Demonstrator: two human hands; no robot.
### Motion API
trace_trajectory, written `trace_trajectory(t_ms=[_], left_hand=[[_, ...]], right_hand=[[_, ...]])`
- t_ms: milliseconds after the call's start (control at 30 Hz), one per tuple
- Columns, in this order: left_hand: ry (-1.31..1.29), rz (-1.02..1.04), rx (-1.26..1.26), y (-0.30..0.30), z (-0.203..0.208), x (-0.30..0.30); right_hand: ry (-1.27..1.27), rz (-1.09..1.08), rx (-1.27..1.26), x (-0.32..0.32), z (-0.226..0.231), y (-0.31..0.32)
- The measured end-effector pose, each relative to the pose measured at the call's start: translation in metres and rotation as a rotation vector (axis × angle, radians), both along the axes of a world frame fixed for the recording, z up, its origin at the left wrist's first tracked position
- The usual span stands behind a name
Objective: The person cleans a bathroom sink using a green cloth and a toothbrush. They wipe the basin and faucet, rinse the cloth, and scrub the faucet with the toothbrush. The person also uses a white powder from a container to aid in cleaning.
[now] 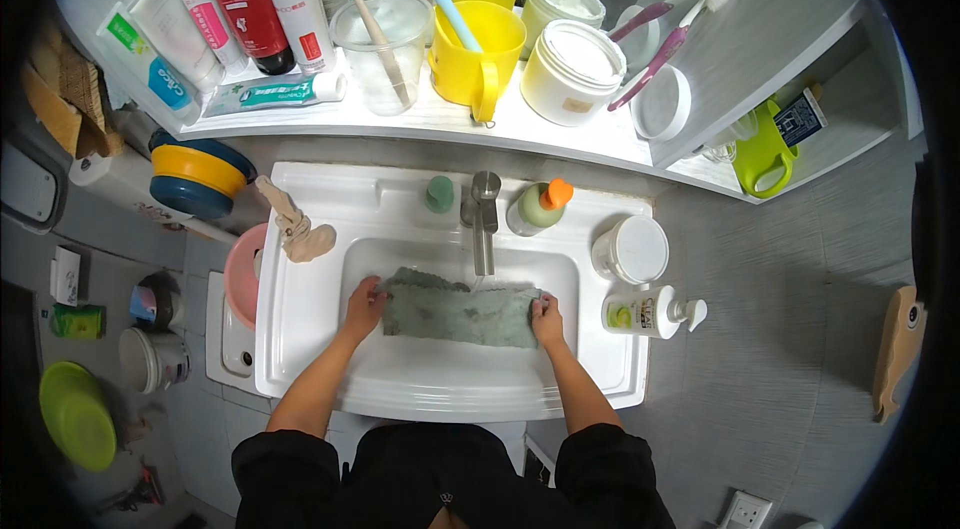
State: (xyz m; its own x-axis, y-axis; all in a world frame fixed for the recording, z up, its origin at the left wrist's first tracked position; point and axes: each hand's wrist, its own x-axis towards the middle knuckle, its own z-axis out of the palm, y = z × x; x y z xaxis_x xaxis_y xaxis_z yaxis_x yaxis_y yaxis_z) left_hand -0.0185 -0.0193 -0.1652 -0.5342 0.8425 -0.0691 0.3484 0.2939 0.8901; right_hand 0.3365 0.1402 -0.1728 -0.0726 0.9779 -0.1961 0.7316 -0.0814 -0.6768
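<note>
A grey-green towel [460, 317] is stretched across the white sink basin [440, 379], wet-looking and darker in patches. My left hand [367, 304] pinches its left end. At the opposite end, my right hand [546, 317] grips the cloth with bent fingers. Above the towel's middle projects the metal faucet [484, 224], with what looks like a little water under its spout. The towel's far edge lies close below the spout.
On the sink's rim are a beige cloth [297, 229], a green soap dispenser [538, 209], a white tub [632, 250] and a white pump bottle [645, 312]. A shelf [330, 129] above holds a yellow cup [475, 54], tubes and jars. Left stands a pink basin [243, 274].
</note>
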Motion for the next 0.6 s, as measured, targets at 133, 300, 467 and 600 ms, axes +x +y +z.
trace_trajectory(t_ms=[133,300,467,600], left_hand=[[0.129,-0.009,-0.186,0.002,-0.02,0.009],[0.282,-0.129,-0.555,-0.016,-0.007,0.042],[0.187,-0.216,-0.521,-0.017,-0.022,0.038],[-0.689,0.155,-0.331,-0.007,-0.029,0.029]], right_hand=[[-0.422,0.186,0.176,-0.026,0.014,-0.016],[-0.715,0.15,-0.003,-0.032,0.023,-0.052],[-0.312,0.061,-0.213,-0.012,-0.01,-0.049],[0.095,-0.17,-0.69,-0.014,-0.014,-0.024]])
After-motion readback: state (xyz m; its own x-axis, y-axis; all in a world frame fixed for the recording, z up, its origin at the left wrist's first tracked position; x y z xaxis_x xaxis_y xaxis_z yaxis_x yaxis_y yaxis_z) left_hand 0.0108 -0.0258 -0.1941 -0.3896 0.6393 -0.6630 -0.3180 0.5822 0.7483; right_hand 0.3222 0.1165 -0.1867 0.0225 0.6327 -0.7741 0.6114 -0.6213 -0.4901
